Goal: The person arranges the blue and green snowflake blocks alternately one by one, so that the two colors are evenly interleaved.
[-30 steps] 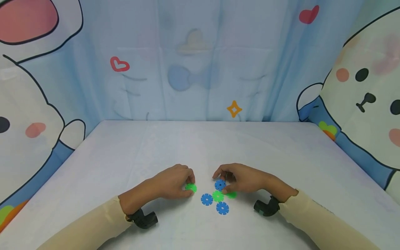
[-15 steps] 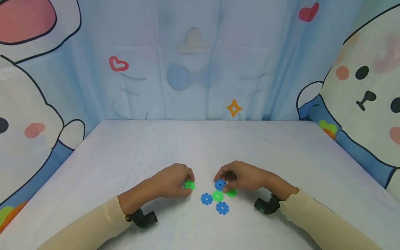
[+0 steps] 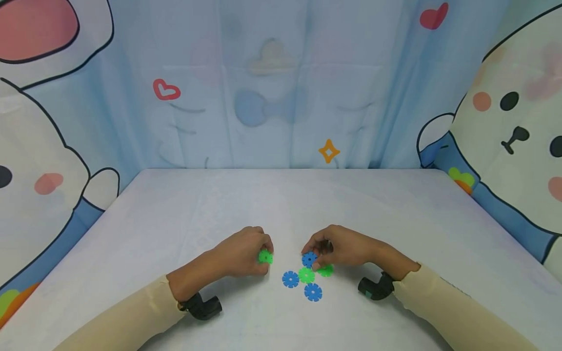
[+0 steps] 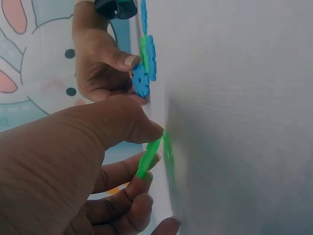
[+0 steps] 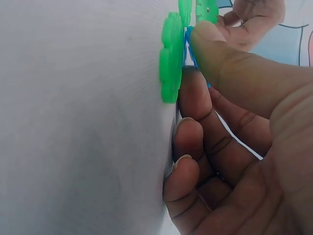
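Note:
My left hand point(image 3: 246, 252) pinches a green notched disc point(image 3: 265, 257) between thumb and fingers, left of a small group of discs. In the left wrist view that green disc point(image 4: 148, 159) stands tilted on edge close over the table. At the back of the group, my right hand point(image 3: 347, 247) pinches a blue notched disc point(image 3: 309, 260); my thumb mostly hides this blue disc point(image 5: 191, 46) in the right wrist view. Under the right hand a second green disc point(image 3: 325, 271) is partly covered. Another green disc point(image 3: 306, 275) lies in the middle of the group.
Two more blue notched discs lie flat, one at the left of the group point(image 3: 290, 280) and one at its front point(image 3: 313, 292). All are on a white-covered table point(image 3: 210, 200). A printed blue curtain point(image 3: 272, 141) hangs behind it. Black wrist cameras sit under both wrists.
My left hand has lifted slightly, and its green disc has tipped up to face the head camera more. The right hand has shifted only a little while holding its blue disc.

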Action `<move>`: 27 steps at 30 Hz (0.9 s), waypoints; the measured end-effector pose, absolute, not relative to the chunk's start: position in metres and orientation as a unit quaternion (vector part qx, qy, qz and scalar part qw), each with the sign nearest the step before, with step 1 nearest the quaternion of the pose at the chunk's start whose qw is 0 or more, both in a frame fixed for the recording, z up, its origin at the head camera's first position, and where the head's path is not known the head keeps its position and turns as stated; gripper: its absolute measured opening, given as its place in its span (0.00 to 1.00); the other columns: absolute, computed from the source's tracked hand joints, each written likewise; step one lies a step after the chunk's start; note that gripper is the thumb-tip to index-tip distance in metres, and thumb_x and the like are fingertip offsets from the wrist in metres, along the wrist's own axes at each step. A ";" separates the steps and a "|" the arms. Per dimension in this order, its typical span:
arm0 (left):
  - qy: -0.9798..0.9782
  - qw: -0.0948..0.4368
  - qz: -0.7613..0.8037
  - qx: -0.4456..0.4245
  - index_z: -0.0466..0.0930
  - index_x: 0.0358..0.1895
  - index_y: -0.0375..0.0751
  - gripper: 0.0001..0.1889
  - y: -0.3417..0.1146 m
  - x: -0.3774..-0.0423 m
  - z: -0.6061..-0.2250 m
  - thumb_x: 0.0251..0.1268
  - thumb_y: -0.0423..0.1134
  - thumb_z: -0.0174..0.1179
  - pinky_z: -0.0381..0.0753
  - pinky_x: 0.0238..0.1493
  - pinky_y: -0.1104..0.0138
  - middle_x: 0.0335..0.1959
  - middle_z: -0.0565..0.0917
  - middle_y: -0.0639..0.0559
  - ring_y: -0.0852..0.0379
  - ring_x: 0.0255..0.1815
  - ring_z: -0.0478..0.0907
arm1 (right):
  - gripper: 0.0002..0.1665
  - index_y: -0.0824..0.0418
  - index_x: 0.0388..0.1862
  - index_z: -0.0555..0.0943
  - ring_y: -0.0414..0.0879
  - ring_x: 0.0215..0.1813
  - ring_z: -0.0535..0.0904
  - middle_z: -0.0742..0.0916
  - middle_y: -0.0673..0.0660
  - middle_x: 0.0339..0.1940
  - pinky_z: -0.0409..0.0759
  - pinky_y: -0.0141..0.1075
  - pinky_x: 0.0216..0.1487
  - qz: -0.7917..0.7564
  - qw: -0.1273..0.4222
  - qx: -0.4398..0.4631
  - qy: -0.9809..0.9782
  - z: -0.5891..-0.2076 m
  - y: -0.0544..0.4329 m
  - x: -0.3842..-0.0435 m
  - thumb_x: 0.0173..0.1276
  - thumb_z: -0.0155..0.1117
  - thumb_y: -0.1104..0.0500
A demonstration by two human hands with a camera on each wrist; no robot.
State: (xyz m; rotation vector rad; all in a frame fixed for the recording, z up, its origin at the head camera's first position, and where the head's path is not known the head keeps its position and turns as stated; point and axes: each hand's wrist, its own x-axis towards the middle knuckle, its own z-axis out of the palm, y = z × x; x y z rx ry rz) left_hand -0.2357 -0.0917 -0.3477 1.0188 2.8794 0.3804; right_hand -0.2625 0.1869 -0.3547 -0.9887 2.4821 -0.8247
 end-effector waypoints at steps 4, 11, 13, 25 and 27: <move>0.936 0.025 0.120 0.330 0.85 0.41 0.46 0.11 -0.092 -0.237 -0.348 0.55 0.44 0.69 0.76 0.42 0.69 0.39 0.81 0.56 0.57 0.45 0.71 | 0.18 0.51 0.49 0.86 0.39 0.37 0.77 0.84 0.44 0.31 0.77 0.30 0.39 -0.290 0.170 -0.347 0.875 -0.355 0.187 -0.263 0.59 0.75 0.51; 0.942 0.020 0.132 0.307 0.82 0.41 0.45 0.12 -0.094 -0.238 -0.349 0.53 0.41 0.66 0.73 0.32 0.71 0.30 0.81 0.59 0.61 0.33 0.72 | 0.19 0.53 0.53 0.86 0.39 0.39 0.79 0.88 0.42 0.35 0.78 0.30 0.42 -0.292 0.171 -0.340 0.878 -0.355 0.187 -0.264 0.61 0.73 0.55; 0.942 0.023 0.134 0.307 0.82 0.41 0.44 0.11 -0.095 -0.238 -0.349 0.54 0.41 0.66 0.72 0.30 0.71 0.28 0.80 0.59 0.63 0.30 0.72 | 0.19 0.53 0.54 0.86 0.38 0.40 0.79 0.88 0.42 0.37 0.78 0.30 0.43 -0.291 0.172 -0.338 0.878 -0.355 0.188 -0.264 0.62 0.72 0.57; 0.941 0.075 0.175 0.279 0.87 0.50 0.43 0.20 -0.093 -0.240 -0.340 0.52 0.42 0.75 0.75 0.37 0.71 0.36 0.87 0.55 0.62 0.35 0.76 | 0.17 0.51 0.51 0.87 0.37 0.38 0.78 0.85 0.42 0.32 0.78 0.30 0.40 -0.283 0.165 -0.358 0.874 -0.355 0.190 -0.264 0.62 0.72 0.53; 0.939 0.080 0.186 0.278 0.87 0.51 0.42 0.20 -0.094 -0.240 -0.339 0.52 0.40 0.75 0.75 0.36 0.71 0.38 0.88 0.53 0.62 0.36 0.77 | 0.18 0.51 0.51 0.87 0.37 0.37 0.78 0.85 0.42 0.32 0.78 0.30 0.40 -0.280 0.159 -0.363 0.874 -0.355 0.190 -0.264 0.62 0.72 0.51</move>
